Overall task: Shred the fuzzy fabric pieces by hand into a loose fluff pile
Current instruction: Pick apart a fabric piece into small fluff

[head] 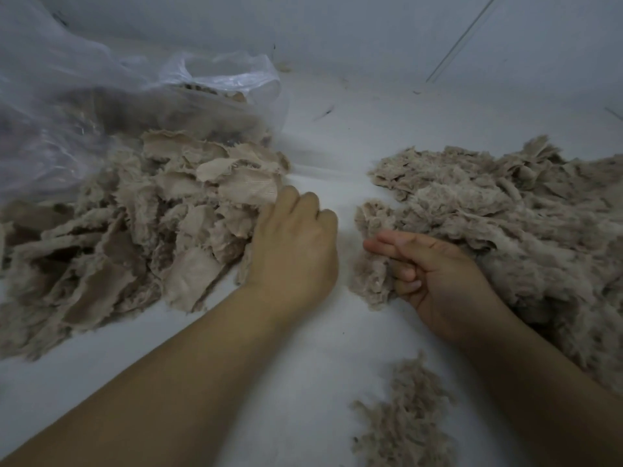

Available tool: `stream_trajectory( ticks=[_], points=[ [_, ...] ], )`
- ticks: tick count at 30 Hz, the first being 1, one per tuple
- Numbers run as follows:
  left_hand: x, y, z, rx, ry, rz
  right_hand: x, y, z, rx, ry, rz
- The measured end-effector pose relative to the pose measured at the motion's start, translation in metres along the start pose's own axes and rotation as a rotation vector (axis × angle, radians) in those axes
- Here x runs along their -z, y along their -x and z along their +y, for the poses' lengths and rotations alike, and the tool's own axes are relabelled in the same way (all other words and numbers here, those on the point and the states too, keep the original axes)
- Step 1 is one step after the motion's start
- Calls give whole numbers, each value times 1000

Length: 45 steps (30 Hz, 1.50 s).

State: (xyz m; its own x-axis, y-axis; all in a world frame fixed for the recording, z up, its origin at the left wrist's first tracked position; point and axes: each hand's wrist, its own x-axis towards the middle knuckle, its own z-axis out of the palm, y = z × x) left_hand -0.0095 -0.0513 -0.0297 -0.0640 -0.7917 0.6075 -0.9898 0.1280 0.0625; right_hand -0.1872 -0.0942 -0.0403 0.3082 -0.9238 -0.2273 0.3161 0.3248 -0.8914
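Note:
A heap of beige fuzzy fabric pieces [141, 224] lies on the left of the white surface, many with their flat woven backing up. My left hand [296, 244] reaches into the heap's right edge, fingers curled into the pieces; what they grasp is hidden. On the right spreads a big pile of shredded fluff [505, 224]. My right hand [435, 274] lies palm up at that pile's left edge, its fingers loosely bent against a tuft of fluff [371, 274].
A clear plastic bag [101, 96] holding more fabric pieces lies at the back left behind the heap. A small separate clump of fluff [401, 419] sits near the front. White walls [371, 35] close off the back.

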Motion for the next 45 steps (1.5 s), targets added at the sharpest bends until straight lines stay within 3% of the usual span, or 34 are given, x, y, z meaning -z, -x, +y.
stream_trajectory(
  ticks=[3,6,9,13,18,25,31,34,37,42,45],
  points=[
    [-13,-5,14,-63,286,-83,0,1,-1,0,1,-2],
    [-23,-15,13,33,574,-403,-1,0,0,2,12,-15],
    [-36,-17,9,45,622,-474,-1,0,0,-5,29,-37],
    [-41,-15,7,81,798,-327,-2,0,-1,-12,18,-37],
    [-45,-13,7,107,739,-233,-3,1,0,-12,9,-21],
    [-43,-16,8,60,668,-321,-4,2,-1,-8,43,-14],
    [-45,-12,6,189,793,-163,-8,2,-2,-6,53,47],
    [-39,-9,10,258,989,30,-8,2,-2,-14,35,58],
    [-32,-8,17,163,1058,111,-8,4,-3,-4,31,21],
    [-35,-7,17,-17,971,157,-6,6,-4,21,24,-29],
    [-36,-7,14,2,1017,178,-8,7,-3,41,61,-31]
  ],
)
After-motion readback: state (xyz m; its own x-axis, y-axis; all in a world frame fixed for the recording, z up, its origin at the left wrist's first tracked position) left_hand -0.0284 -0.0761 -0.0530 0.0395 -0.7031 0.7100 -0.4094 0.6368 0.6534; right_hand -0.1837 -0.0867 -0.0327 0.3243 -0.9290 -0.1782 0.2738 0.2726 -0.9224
